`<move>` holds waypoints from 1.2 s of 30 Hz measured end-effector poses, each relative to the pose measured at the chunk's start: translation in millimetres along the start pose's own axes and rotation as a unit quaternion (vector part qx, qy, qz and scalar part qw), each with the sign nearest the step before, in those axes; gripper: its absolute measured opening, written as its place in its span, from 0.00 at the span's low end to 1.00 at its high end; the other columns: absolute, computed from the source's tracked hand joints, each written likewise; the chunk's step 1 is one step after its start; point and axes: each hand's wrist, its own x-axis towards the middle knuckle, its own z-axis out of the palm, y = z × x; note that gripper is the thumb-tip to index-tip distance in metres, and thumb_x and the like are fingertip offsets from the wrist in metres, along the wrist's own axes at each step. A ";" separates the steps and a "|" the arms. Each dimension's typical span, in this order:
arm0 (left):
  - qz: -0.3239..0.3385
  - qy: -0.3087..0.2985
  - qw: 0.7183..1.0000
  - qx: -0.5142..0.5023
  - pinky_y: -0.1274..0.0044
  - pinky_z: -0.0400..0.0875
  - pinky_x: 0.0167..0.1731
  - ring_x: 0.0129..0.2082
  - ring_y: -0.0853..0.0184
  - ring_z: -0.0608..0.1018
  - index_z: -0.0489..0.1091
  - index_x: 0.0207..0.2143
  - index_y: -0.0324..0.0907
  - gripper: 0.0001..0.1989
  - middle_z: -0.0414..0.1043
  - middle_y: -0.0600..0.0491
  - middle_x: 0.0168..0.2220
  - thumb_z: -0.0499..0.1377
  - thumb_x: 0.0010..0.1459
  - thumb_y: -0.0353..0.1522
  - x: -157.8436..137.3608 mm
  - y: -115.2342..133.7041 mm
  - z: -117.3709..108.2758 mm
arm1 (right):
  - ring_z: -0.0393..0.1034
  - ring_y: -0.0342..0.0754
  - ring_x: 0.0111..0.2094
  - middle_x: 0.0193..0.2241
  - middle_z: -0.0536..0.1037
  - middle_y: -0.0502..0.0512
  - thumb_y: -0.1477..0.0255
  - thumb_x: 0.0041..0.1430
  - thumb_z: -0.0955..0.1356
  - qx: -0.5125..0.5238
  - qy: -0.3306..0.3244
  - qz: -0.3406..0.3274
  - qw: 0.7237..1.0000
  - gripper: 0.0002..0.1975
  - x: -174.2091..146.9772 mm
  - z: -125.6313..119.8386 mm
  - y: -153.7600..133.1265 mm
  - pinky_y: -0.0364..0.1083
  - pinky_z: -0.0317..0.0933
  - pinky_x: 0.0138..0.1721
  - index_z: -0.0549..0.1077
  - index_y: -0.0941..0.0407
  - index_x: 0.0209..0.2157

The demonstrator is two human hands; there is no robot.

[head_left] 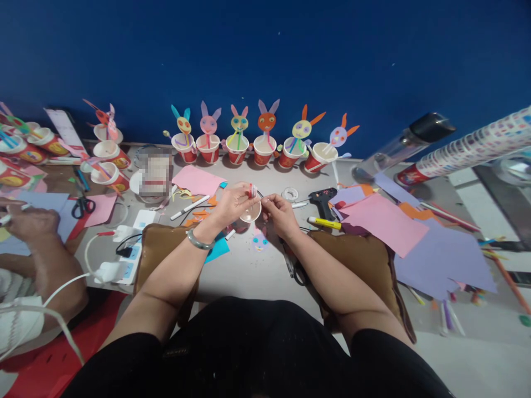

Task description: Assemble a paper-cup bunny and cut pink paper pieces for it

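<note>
Black shirt [257,348]; left hand [235,204] pinching red-white piece [253,191]; right hand [279,214] angled inward, grip unclear.

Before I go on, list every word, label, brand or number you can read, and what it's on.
No text is readable:
Red-and-white paper cups at left: printed, too blurred.
Propped phone: screen too small to read.
Black shirt: pale mark, too blurred.
Red cup ending the long stack: pale print, illegible.
Paper cup between left hand and right hand: no text discernible.
</note>
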 end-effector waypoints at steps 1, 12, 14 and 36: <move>0.001 -0.006 1.000 -0.001 0.73 0.70 0.46 0.41 0.65 0.77 0.73 0.30 0.41 0.15 0.76 0.50 0.36 0.60 0.63 0.42 -0.3 -0.3 0.1 | 0.60 0.37 0.16 0.17 0.69 0.41 0.50 0.47 0.77 -0.001 -0.003 0.001 1.000 0.24 0.0 0.0 0.1 0.39 0.54 0.18 0.70 0.54 0.30; -0.042 -0.034 0.998 0.009 0.71 0.70 0.46 0.41 0.63 0.77 0.73 0.30 0.40 0.16 0.77 0.48 0.37 0.58 0.63 0.42 2.3 2.6 -5.1 | 0.60 0.37 0.16 0.17 0.69 0.42 0.47 0.51 0.74 -0.077 -0.011 -0.061 0.995 0.25 -5.8 4.8 -2.5 0.39 0.53 0.18 0.68 0.54 0.29; -0.052 -0.032 0.998 0.013 0.71 0.70 0.45 0.41 0.63 0.77 0.74 0.30 0.40 0.16 0.77 0.48 0.35 0.59 0.62 0.43 2.3 1.3 -4.6 | 0.60 0.37 0.16 0.17 0.69 0.42 0.48 0.50 0.75 -0.062 0.001 -0.050 0.997 0.24 -4.3 3.9 -1.4 0.39 0.53 0.18 0.69 0.54 0.29; -0.041 -0.032 0.998 0.031 0.70 0.71 0.50 0.45 0.62 0.78 0.74 0.28 0.40 0.11 0.77 0.48 0.41 0.61 0.60 0.38 2.3 1.2 -3.1 | 0.59 0.36 0.16 0.20 0.73 0.44 0.50 0.44 0.78 -0.004 0.012 0.013 1.000 0.25 -2.8 4.6 -1.4 0.38 0.54 0.16 0.70 0.54 0.29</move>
